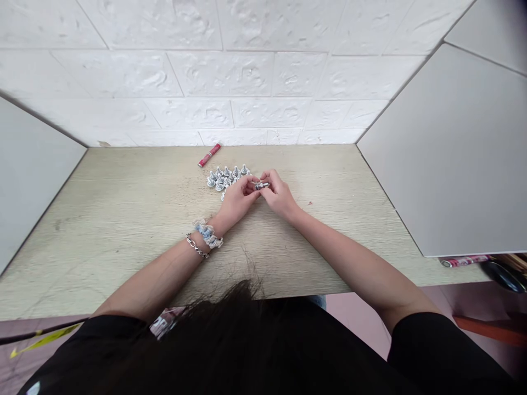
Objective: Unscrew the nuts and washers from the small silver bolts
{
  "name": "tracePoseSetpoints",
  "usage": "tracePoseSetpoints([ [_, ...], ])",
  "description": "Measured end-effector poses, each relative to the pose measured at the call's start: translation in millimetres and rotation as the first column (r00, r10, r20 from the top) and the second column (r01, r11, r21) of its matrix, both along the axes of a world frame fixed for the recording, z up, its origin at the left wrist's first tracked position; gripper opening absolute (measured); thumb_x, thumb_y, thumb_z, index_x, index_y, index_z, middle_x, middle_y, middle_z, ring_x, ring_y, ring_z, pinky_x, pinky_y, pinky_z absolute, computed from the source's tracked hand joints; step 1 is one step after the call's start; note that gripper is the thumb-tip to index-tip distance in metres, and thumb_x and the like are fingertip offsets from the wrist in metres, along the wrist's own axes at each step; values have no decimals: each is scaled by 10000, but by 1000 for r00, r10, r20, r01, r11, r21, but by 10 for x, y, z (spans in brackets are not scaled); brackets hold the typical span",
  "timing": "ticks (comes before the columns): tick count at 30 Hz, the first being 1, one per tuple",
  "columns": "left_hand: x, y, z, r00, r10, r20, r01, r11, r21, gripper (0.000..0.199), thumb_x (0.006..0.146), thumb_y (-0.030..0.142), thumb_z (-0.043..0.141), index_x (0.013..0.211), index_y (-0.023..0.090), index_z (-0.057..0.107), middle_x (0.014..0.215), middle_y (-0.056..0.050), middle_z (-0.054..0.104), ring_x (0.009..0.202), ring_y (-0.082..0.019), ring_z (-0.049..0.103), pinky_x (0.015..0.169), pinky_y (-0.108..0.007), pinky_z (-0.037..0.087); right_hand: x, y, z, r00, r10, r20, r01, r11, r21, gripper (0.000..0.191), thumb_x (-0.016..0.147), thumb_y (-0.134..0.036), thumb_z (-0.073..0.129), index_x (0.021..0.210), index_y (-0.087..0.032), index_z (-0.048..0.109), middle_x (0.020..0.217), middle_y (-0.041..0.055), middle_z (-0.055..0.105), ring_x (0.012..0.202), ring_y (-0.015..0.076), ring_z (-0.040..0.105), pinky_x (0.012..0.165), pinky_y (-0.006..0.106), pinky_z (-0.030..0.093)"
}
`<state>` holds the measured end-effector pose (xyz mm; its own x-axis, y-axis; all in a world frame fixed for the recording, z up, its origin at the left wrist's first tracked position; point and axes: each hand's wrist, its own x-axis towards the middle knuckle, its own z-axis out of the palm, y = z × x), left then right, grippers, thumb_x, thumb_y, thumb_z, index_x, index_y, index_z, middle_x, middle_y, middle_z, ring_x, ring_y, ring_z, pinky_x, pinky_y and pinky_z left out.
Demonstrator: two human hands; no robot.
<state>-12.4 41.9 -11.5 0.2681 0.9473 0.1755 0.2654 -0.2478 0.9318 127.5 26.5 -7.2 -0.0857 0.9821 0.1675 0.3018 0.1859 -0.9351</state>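
Between the fingertips of both my hands lies a small metal bolt (262, 186), tilted nearly sideways with its thin end pointing right. My left hand (240, 195) is closed around its wider end at the left. From the right, my right hand (280, 196) pinches it with thumb and forefinger. Some of the bolt is covered by the fingers. Just beyond and left of my left hand, several similar metal bolts with washers (226, 176) stand upright in a close group on the wooden table. My left hand and wrist hide part of that group.
A red tube-like stick (209, 156) lies near the wall behind the bolts. White brick-patterned wall (251, 71) closes off the back. Grey panels stand at the left (33, 175) and right (457, 159). Another pink-red tube (465, 261) rests at the right edge beside a dark object.
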Motion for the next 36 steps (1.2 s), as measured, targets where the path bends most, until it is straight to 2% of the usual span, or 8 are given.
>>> tracePoseSetpoints([
  [2, -1, 8, -12, 1000, 1, -3, -1, 1000, 4, 198, 727, 204, 612, 919, 172, 575, 734, 5, 604, 691, -113, 571, 659, -249, 457, -4, 4, -3, 1000, -14, 15, 14, 1000, 6, 131, 804, -335, 465, 847, -217, 431, 705, -45, 490, 603, 101, 420, 603, 242, 330],
  [7, -4, 18, -29, 1000, 6, -18, -5, 1000, 11, 201, 717, 203, 609, 910, 167, 566, 722, 8, 593, 688, -117, 567, 662, -258, 458, -7, 23, -13, 996, 8, 93, -12, 999, 36, 375, 875, -496, 341, 675, -193, 435, 662, -15, 477, 661, 120, 441, 631, 261, 327],
  [10, -4, 7, -15, 1000, -4, -19, 4, 1000, -2, 212, 711, 179, 600, 920, 166, 569, 721, 10, 591, 686, -115, 565, 662, -257, 455, 0, 20, -17, 995, 18, 99, -21, 999, 28, 316, 870, -429, 362, 667, -194, 419, 648, -21, 466, 653, 118, 435, 621, 258, 315],
  [14, -3, -6, 3, 1000, -20, -11, 20, 1000, -9, 223, 717, 181, 599, 938, 172, 575, 729, 15, 600, 684, -108, 567, 663, -251, 452, 3, 7, -25, 1000, -3, 27, 3, 1000, 21, 54, 795, -257, 423, 782, -211, 396, 661, -53, 444, 609, 100, 408, 600, 238, 302],
  [24, 3, -11, -1, 1000, -18, -23, 19, 1000, 11, 209, 721, 186, 595, 928, 166, 574, 737, 12, 610, 691, -108, 574, 659, -245, 459, -4, 12, -12, 994, 16, 106, -20, 999, 40, 283, 861, -433, 377, 728, -195, 455, 657, -32, 474, 653, 113, 435, 623, 246, 317],
  [30, 9, -26, 10, 999, -37, -37, 37, 999, 14, 195, 728, 190, 586, 921, 163, 577, 728, 14, 612, 670, -102, 568, 633, -234, 454, -8, 4, -4, 991, 2, 136, -9, 999, 49, 348, 874, -459, 355, 643, -199, 373, 600, -35, 419, 611, 108, 405, 591, 249, 294],
  [33, 8, -29, 1, 998, -44, -36, 45, 999, 9, 202, 725, 191, 590, 925, 167, 580, 733, 13, 618, 674, -106, 573, 637, -238, 462, -6, 1, -9, 992, 1, 126, -8, 998, 59, 291, 864, -399, 371, 651, -201, 366, 605, -35, 413, 612, 109, 402, 593, 250, 294],
  [36, 4, -31, -9, 998, -43, -42, 43, 999, 16, 227, 720, 179, 594, 947, 178, 584, 748, 14, 625, 681, -107, 578, 654, -245, 470, 2, 0, -24, 997, -3, 72, -2, 998, 64, 127, 813, -265, 403, 711, -209, 355, 628, -47, 404, 606, 103, 394, 592, 241, 299],
])
